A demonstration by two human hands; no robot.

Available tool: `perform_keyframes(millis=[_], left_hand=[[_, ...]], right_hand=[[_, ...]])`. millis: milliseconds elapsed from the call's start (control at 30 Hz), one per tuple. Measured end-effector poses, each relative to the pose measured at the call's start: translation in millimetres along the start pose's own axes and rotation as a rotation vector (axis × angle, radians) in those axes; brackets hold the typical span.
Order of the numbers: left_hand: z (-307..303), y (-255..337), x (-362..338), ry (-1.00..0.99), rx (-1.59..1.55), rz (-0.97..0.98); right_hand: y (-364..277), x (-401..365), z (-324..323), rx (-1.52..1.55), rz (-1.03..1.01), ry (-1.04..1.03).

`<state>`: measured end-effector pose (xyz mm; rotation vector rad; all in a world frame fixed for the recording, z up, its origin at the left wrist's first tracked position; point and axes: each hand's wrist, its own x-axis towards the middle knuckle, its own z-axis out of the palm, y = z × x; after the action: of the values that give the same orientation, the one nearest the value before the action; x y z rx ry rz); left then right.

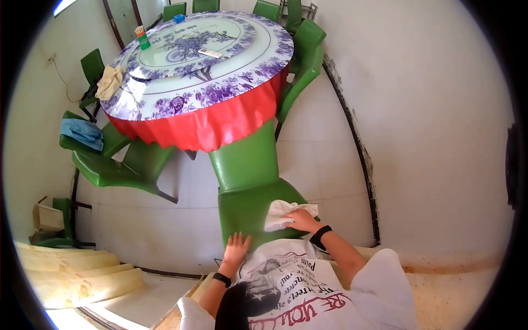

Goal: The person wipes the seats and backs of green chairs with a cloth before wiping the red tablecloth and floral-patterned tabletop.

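Right in front of me is a green chair (247, 203), its backrest towards the round table. My right hand (302, 220) presses a white cloth (279, 213) onto the right side of the seat, fingers closed over it. The cloth is crumpled and partly spills past the seat's edge. On the near left edge of the same seat rests my left hand (237, 247), fingers stretched out and holding nothing. Both wrists wear dark bands.
A round table (181, 102) with a floral top and red skirt stands ahead. On it are a green toothpick holder (143, 39), a blue box (179, 18) and a beige cloth (110, 82). More green chairs (126, 165) surround it, one bearing a blue cloth (82, 133). A wall (429, 137) runs along the right.
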<state>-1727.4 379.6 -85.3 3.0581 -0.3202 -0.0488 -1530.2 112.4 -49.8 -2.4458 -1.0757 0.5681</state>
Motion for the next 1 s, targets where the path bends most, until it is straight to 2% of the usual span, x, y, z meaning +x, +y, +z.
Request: perform_keyframes(millis=[167, 267, 400, 500, 533, 633, 667, 700, 767, 800, 933, 1000], left_hand=[[-68, -15, -1, -0.022, -0.131, -0.049], [-92, -20, -12, -0.033, -0.215, -0.056], [-107, -20, -26, 0.003, -0.302, -0.109], [-127, -19, -25, 0.072, -0.343, -0.176], [-131, -19, -22, 0.091, -0.350, -0.198], [-121, -11, -25, 0.130, -0.390, -0.250], [-118, -6, -26, 0.143, -0.405, -0.268], [-121, -1, -29, 0.114, -0.402, -0.276], [-116, 9, -38, 0.130, -0.407, -0.294], [-115, 12, -42, 0.125, -0.380, -0.290], [-100, 32, -58, 0.084, -0.250, -0.315], [-125, 36, -57, -0.089, -0.287, -0.293]], right_hand=[[-30, 6, -33, 0.060, 0.038, 0.011], [-44, 17, -48, 0.075, 0.065, -0.222], [-76, 40, -63, -0.171, 0.077, -0.685], [-64, 82, -50, 0.012, 0.007, -0.949], [-104, 91, -91, 0.073, 0.014, -1.039], [-74, 129, -28, -0.183, -0.127, -1.214], [-87, 134, -22, -0.014, -0.296, -1.214], [-87, 136, -31, 0.093, -0.341, -1.253], [-54, 140, 21, 0.094, -0.604, -1.094], [-59, 143, 21, 0.081, -0.624, -1.047], [-128, 180, -30, -0.037, -0.458, -0.832], [-109, 201, 44, -0.032, -0.333, -0.844]])
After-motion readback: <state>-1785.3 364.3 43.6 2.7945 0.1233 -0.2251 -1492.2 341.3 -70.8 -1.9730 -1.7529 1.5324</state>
